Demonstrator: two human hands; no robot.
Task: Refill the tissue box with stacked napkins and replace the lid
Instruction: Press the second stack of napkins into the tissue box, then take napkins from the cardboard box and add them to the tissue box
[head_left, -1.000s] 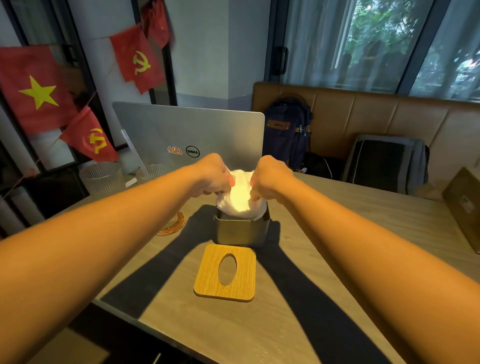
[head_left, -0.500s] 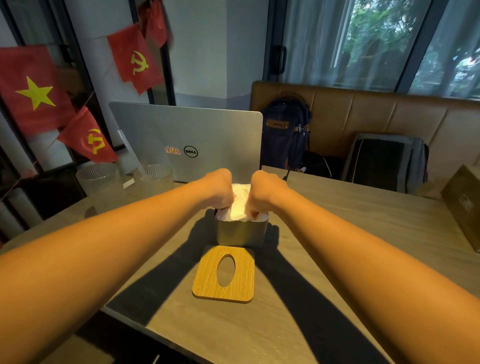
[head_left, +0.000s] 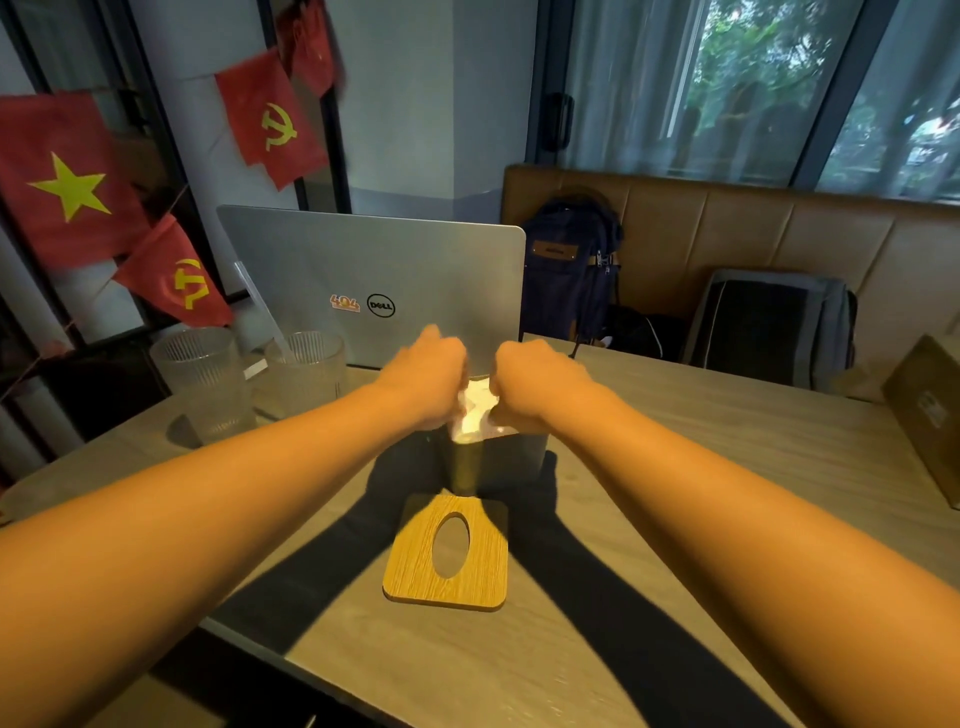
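A square metal tissue box (head_left: 511, 460) stands mid-table with its top uncovered. White napkins (head_left: 475, 410) fill its mouth, only a small patch showing between my fists. My left hand (head_left: 428, 382) and my right hand (head_left: 535, 387) are both closed on the napkins, knuckles up, pressed down at the box's rim. The wooden lid (head_left: 449, 553), with an oval slot, lies flat on the table just in front of the box, touched by neither hand.
A silver laptop (head_left: 374, 280) stands open right behind the box. Two ribbed glasses (head_left: 200, 374) (head_left: 306, 371) sit at the left. A cardboard box (head_left: 930, 410) lies at the right edge. Backpacks rest on the bench beyond the table (head_left: 701, 467).
Both hands have pushed the napkins down: the wad stood well above the rim a second ago and now sits mostly inside the box. The lid has not moved.
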